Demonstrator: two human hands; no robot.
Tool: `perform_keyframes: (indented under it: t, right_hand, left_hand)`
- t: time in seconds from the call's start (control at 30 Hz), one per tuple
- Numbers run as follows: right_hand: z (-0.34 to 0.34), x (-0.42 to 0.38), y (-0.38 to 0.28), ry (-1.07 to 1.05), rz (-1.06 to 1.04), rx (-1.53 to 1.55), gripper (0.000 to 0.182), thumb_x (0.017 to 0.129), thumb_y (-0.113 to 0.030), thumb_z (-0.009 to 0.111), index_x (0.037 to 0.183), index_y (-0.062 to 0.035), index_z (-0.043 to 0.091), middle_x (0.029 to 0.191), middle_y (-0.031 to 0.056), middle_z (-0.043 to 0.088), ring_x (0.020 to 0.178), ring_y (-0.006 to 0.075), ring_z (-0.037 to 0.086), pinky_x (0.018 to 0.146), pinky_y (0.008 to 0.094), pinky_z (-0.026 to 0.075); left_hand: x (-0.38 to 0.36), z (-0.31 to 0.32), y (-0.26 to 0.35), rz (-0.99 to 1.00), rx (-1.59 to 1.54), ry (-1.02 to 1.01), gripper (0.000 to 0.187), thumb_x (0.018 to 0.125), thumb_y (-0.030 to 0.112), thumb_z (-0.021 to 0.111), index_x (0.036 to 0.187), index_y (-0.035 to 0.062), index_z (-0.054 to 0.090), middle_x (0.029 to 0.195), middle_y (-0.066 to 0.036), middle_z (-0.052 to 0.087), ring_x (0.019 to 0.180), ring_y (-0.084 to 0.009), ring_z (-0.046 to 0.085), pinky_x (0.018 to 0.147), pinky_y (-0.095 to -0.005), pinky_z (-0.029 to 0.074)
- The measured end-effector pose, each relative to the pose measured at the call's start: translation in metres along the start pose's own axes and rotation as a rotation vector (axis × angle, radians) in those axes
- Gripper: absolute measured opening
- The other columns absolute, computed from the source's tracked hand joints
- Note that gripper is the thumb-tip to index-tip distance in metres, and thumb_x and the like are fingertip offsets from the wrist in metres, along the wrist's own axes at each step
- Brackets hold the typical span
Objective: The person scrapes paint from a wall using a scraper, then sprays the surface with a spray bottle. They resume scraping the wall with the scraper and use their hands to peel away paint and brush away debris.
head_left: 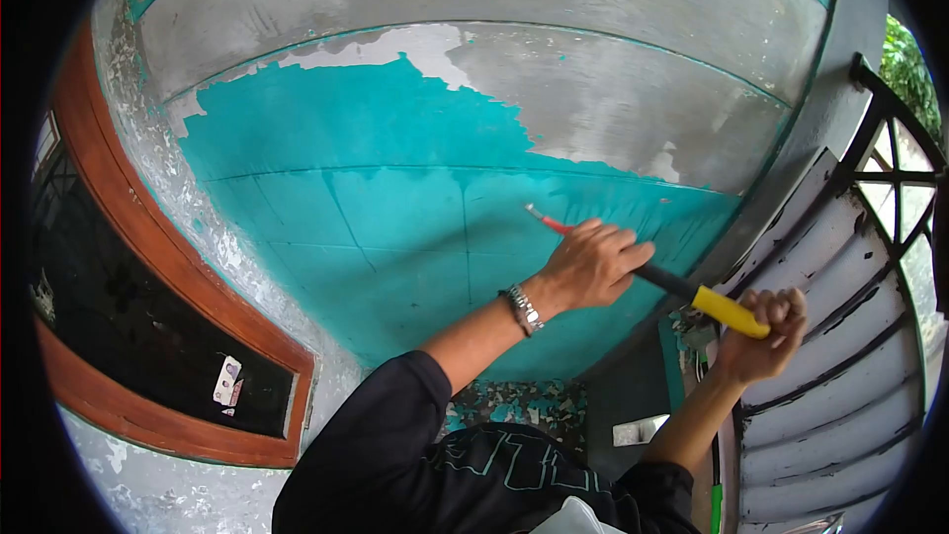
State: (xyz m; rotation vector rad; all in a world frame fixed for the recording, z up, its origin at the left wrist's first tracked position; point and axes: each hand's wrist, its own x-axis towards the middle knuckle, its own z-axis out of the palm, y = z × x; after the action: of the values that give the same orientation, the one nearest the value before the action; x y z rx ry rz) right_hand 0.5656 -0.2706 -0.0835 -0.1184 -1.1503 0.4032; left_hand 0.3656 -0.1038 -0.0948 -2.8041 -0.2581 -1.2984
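Note:
A long-handled scraper [675, 283] slants across the middle of the view, with a metal tip, a red neck, a black shaft and a yellow grip. My left hand [593, 262], a watch [524, 311] on its wrist, is closed round the shaft near the red neck. At the other end, my right hand [766, 333] has its fingers curled at the yellow grip. The metal tip overlaps the teal paint [395, 208] on the wall in this view. Above the paint's ragged upper edge lies bare grey wall [613, 89].
Paint flakes [519, 405] litter the floor below the wall. A brown-framed dark window [148, 336] is at the left. To the right stands a metal gate [830, 316] with black bars. A white block-like thing [640, 431] lies near my right forearm.

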Motion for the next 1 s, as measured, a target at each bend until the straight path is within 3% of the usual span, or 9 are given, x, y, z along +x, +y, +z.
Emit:
perform_keyframes:
  t: [0.17,0.3,0.37,0.43,0.53,0.6,0.8,0.93,1.0]
  right_hand:
    - [0.011,0.084,-0.012,0.026,-0.165,0.178,0.049,0.101,-0.041,0.042,0.124,0.0008,0.052,0.083,0.0005,0.045,0.074,0.0105,0.045,0.077,0.0311,0.038]
    - [0.035,0.160,0.007,-0.230,-0.120,0.123,0.056,0.100,-0.048,0.043,0.126,0.0015,0.051,0.086,0.0029,0.048,0.076,0.0122,0.046,0.074,0.0315,0.040]
    - [0.066,0.186,0.027,-0.178,-0.082,0.074,0.064,0.096,-0.049,0.051,0.127,0.0061,0.046,0.086,0.0028,0.046,0.078,0.0129,0.044,0.076,0.0310,0.040]
    - [0.099,0.199,0.055,0.029,-0.035,-0.158,0.055,0.095,-0.043,0.058,0.119,0.0050,0.050,0.080,0.0035,0.049,0.069,0.0118,0.047,0.065,0.0287,0.042]
    - [0.109,0.196,0.109,-0.058,0.020,-0.281,0.030,0.099,-0.035,0.055,0.103,-0.0058,0.050,0.067,-0.0015,0.049,0.051,0.0084,0.046,0.047,0.0225,0.041]
    - [0.106,0.193,0.131,-0.019,0.024,-0.298,0.027,0.099,-0.035,0.054,0.094,-0.0085,0.048,0.062,-0.0050,0.043,0.046,0.0045,0.040,0.042,0.0204,0.036]
    - [0.126,0.206,0.120,-0.002,-0.081,-0.117,0.021,0.102,-0.030,0.050,0.090,-0.0131,0.045,0.058,-0.0099,0.037,0.042,0.0005,0.030,0.036,0.0184,0.025]
    - [0.128,0.191,0.135,0.078,-0.041,-0.284,0.023,0.100,-0.033,0.053,0.095,-0.0119,0.046,0.058,-0.0097,0.037,0.042,0.0012,0.031,0.036,0.0187,0.027]
    - [0.125,0.188,0.140,0.073,-0.019,-0.270,0.024,0.100,-0.035,0.053,0.095,-0.0116,0.047,0.058,-0.0095,0.037,0.042,0.0015,0.031,0.036,0.0188,0.028]
  left_hand:
    - [0.078,0.015,0.008,0.062,-0.058,0.227,0.035,0.075,0.013,0.069,0.108,0.0134,0.059,0.080,-0.005,0.054,0.075,-0.0256,0.059,0.069,-0.0394,0.046]
    - [0.119,0.010,-0.002,-0.028,-0.156,0.289,0.033,0.081,0.022,0.072,0.111,0.0143,0.059,0.089,-0.010,0.063,0.079,-0.0321,0.063,0.067,-0.0422,0.050]
    - [0.131,0.001,-0.014,-0.086,-0.292,0.341,0.031,0.081,0.028,0.075,0.102,0.0098,0.060,0.088,-0.012,0.067,0.081,-0.0310,0.066,0.069,-0.0387,0.053]
    - [0.137,-0.023,-0.026,-0.176,-0.302,0.223,0.034,0.077,0.035,0.075,0.097,0.0106,0.061,0.081,-0.011,0.066,0.078,-0.0337,0.065,0.067,-0.0429,0.051]
    - [0.142,-0.042,-0.050,-0.218,-0.229,0.247,0.044,0.071,0.040,0.079,0.098,0.0105,0.063,0.076,-0.011,0.067,0.075,-0.0328,0.066,0.066,-0.0425,0.051]
    - [0.132,-0.060,-0.051,-0.183,-0.062,0.115,0.050,0.073,0.037,0.079,0.112,0.0109,0.063,0.093,-0.011,0.069,0.083,-0.0309,0.067,0.069,-0.0406,0.052]
    - [0.014,-0.091,-0.040,-0.309,-0.093,0.211,0.062,0.082,0.025,0.075,0.134,0.0041,0.051,0.103,-0.014,0.067,0.091,-0.0271,0.066,0.083,-0.0359,0.052]
    - [-0.160,-0.043,-0.043,-0.842,-0.310,0.199,0.059,0.087,0.018,0.071,0.138,0.0048,0.045,0.095,-0.010,0.067,0.089,-0.0192,0.064,0.082,-0.0347,0.051]
    - [-0.265,-0.016,-0.028,-1.142,-0.307,0.007,0.064,0.090,0.022,0.066,0.144,0.0048,0.035,0.092,-0.009,0.067,0.087,-0.0208,0.065,0.080,-0.0360,0.052]
